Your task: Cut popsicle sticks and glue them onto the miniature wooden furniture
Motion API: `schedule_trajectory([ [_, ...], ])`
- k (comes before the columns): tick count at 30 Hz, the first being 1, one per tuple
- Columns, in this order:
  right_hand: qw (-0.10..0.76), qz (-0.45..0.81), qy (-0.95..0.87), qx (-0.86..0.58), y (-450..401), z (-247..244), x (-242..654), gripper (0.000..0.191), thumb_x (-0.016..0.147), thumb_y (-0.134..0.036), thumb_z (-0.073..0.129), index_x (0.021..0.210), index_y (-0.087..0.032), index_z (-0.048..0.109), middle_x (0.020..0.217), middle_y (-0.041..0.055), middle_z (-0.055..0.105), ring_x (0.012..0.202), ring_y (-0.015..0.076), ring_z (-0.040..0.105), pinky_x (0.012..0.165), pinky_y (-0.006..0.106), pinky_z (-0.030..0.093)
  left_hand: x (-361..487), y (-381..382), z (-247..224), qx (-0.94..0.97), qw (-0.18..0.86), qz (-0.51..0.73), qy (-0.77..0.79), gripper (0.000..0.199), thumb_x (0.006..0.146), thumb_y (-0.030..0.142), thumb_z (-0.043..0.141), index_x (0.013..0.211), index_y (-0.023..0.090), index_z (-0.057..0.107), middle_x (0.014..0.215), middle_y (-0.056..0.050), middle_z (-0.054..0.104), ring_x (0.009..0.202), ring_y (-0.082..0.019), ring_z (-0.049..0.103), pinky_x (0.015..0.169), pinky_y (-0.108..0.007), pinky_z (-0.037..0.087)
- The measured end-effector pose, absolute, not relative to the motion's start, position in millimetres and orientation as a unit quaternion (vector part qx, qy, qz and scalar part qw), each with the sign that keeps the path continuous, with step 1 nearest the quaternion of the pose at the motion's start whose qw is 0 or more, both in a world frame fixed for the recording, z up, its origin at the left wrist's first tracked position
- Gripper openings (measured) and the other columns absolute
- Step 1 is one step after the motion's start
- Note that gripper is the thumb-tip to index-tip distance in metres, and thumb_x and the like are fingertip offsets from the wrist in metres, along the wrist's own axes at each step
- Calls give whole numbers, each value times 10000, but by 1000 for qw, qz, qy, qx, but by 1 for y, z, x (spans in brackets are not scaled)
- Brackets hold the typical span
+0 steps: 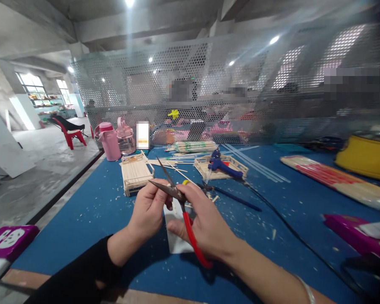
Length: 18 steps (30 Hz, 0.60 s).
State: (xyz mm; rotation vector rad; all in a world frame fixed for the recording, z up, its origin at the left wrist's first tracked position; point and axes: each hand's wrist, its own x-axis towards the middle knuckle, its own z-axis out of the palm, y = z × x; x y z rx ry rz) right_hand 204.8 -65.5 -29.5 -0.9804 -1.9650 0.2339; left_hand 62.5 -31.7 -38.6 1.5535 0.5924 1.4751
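My right hand (205, 219) is wrapped round a pair of scissors (191, 238) with red handles and dark metal blades. The blades are spread apart and point to the far left. Close against the lower blade, the fingers of my left hand (150, 207) are pinched together; what they hold, if anything, is hidden. A white card or sheet (177, 240) lies under my hands. Beyond them are a small frame of pale wooden sticks (136, 171) on the left and a second stick tray (201, 166) with a blue glue gun (226, 166) resting on it.
Pliers with dark blue handles (237, 197) lie right of my hands, near the black cord (272, 209). Clear glue sticks (256, 162), bundled sticks (194, 146) and a pink jug (110, 143) stand or lie farther back. A perforated screen (120, 93) closes the table's far side.
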Motion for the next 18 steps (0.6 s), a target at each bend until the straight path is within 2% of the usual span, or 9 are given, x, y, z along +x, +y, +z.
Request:
schedule_trajectory([
  [6, 456, 114, -789, -395, -66, -28, 203, 521, 764, -668, 533, 951, -183, 570, 829, 51, 543, 720, 179, 476, 653, 317, 420, 62, -32, -39, 651, 425, 586, 229, 317, 879, 440, 535, 766, 150, 594, 624, 14, 558, 538, -86, 535, 538, -194, 447],
  [12, 457, 124, -791, -386, -67, -28, 204, 554, 761, -704, 495, 926, -179, 566, 797, 41, 547, 687, 165, 462, 633, 303, 409, 61, -33, -37, 656, 428, 575, 238, 350, 879, 475, 516, 750, 155, 578, 616, 16, 549, 532, -88, 531, 535, -200, 449],
  [18, 468, 143, -789, -372, -66, -29, 203, 471, 800, -648, 502, 889, -190, 568, 799, 34, 587, 691, 157, 496, 634, 285, 415, 60, -35, -33, 675, 400, 569, 248, 362, 896, 465, 493, 731, 153, 572, 595, 19, 530, 538, -88, 527, 551, -208, 442],
])
